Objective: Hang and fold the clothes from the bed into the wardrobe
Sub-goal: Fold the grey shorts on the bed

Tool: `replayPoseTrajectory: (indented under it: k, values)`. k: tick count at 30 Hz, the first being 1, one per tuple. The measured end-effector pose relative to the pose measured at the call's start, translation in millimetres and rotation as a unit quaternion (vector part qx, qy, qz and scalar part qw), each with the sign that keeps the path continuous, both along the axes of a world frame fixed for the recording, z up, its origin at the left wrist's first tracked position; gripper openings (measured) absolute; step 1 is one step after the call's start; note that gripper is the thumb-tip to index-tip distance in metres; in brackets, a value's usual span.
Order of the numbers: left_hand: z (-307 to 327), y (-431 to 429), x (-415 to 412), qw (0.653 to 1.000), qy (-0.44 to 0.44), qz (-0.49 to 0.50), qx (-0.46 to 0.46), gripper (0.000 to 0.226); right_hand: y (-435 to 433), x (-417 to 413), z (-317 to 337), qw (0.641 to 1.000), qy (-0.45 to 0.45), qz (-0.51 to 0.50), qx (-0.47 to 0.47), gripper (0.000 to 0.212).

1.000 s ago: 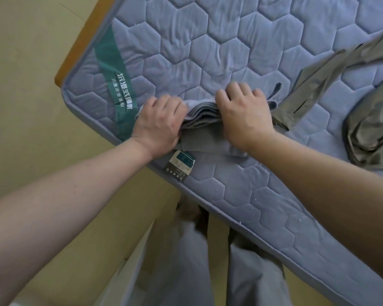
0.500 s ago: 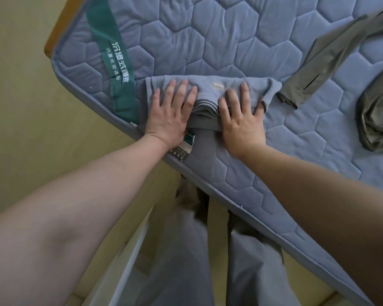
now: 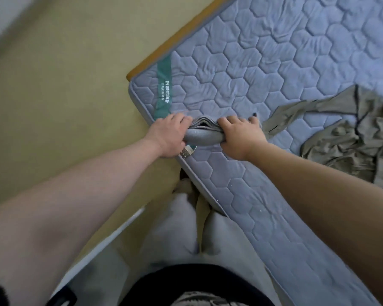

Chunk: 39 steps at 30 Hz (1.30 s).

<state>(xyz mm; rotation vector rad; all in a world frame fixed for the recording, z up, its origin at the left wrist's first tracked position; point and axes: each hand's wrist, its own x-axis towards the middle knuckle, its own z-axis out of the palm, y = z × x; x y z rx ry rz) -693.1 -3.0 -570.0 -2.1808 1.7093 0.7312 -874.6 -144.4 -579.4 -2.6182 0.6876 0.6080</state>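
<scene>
A folded grey-blue garment point(image 3: 202, 134) lies at the near edge of the quilted blue mattress point(image 3: 263, 69), its stacked layers showing between my hands. My left hand point(image 3: 169, 136) grips its left end, fingers curled round the bundle. My right hand point(image 3: 240, 134) grips the right end the same way. An olive-grey garment point(image 3: 349, 133) lies crumpled and spread on the mattress to the right, one sleeve reaching toward my right hand.
The mattress corner with a green label strip point(image 3: 164, 85) sits on a wooden bed frame point(image 3: 177, 38). Yellowish floor point(image 3: 64, 96) spreads to the left. My grey-trousered legs point(image 3: 186, 230) stand against the bed edge. A white edge point(image 3: 102, 241) runs lower left.
Half a second ago both hands pressed flat on the garment; now their fingers curl round its ends. The view has swung, showing more floor and mattress.
</scene>
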Motion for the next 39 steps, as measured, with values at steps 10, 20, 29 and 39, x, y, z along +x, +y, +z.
replayPoseTrajectory:
  k: [10,20,29,39]
  values:
    - [250,148,-73,0.980,-0.062,0.190,-0.026,0.049,67,39,222,0.954,0.012,0.278,0.112,0.027]
    - [439,311,-166,0.898,-0.060,0.435,0.001,0.049,231,41,404,0.819,-0.014,0.572,0.041,0.025]
    - [574,477,-300,0.776,-0.167,0.609,0.001,0.059,420,-42,517,0.704,-0.171,0.687,0.058,0.025]
    - [706,608,-409,0.561,-0.373,0.735,-0.075,0.042,600,-67,653,0.595,-0.427,0.676,0.082,0.014]
